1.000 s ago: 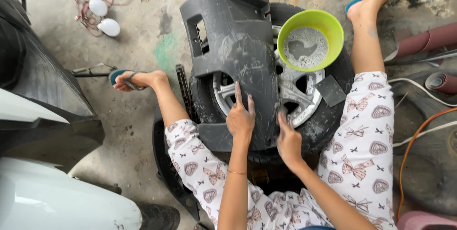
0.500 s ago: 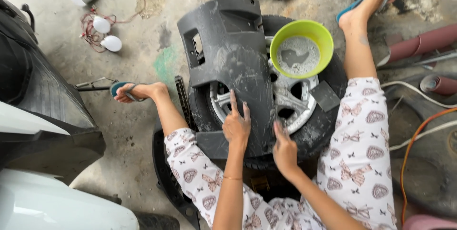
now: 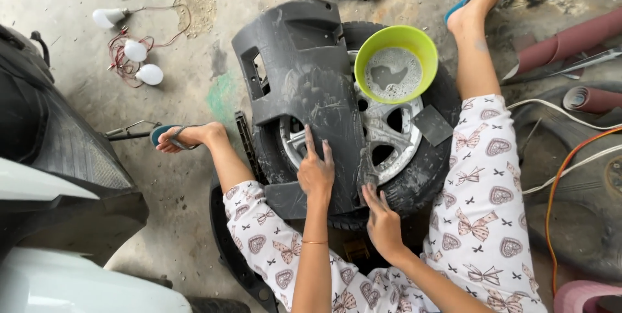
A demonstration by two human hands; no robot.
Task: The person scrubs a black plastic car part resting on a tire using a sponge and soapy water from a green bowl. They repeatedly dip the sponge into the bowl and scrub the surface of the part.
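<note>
On the wheel [image 3: 389,131], my left hand [image 3: 315,172] lies flat, fingers spread, on the panel [image 3: 311,92]; my right hand [image 3: 382,219], fingers loosely extended, touches its edge, grasping nothing. A hard push towards one o'clock could, I judge, tip the bowl [image 3: 395,63] of soapy water

Hidden and cut-off parts around the wheel

The dark grey plastic bumper panel [image 3: 304,92] covers the left half of the silver alloy wheel [image 3: 382,131]; the lime-green plastic bowl [image 3: 424,50] hides its top. The pink round object [image 3: 586,297] and the white vehicle body [image 3: 71,284] run off the bottom edge. What lies under the right hand's [image 3: 382,222] palm cannot be told.
</note>
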